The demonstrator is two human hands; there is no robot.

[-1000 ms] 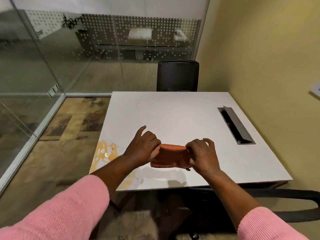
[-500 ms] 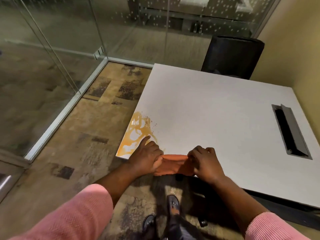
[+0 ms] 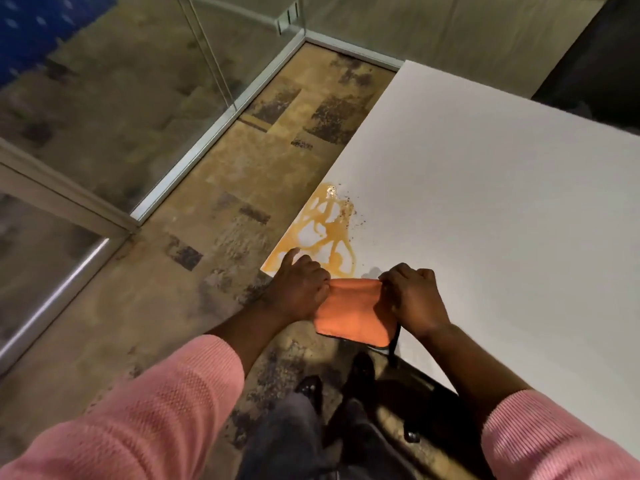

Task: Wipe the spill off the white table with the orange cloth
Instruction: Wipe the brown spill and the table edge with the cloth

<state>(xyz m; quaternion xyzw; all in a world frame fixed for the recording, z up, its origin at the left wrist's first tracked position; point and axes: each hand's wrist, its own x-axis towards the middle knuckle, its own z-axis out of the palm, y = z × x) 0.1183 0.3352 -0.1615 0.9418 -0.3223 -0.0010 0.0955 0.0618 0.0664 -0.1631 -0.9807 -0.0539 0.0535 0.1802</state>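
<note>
An orange-brown spill [image 3: 320, 233] with dark specks lies on the near left corner of the white table [image 3: 485, 202]. The orange cloth [image 3: 349, 311] hangs stretched between both hands just in front of the spill, over the table's near edge. My left hand [image 3: 298, 289] grips the cloth's left end, index finger stretched toward the spill's near edge. My right hand [image 3: 414, 297] pinches the cloth's right end above the tabletop.
A glass partition with a metal frame [image 3: 214, 133] runs along the left over patterned carpet [image 3: 242, 188]. A black chair [image 3: 595, 64] stands at the table's far side. My legs and dark shoes [image 3: 360, 372] show below the table edge.
The view has swung down and left, bringing the spill closer. Both hands have carried the cloth left toward the spill, and the cloth now hangs looser, more unfolded.
</note>
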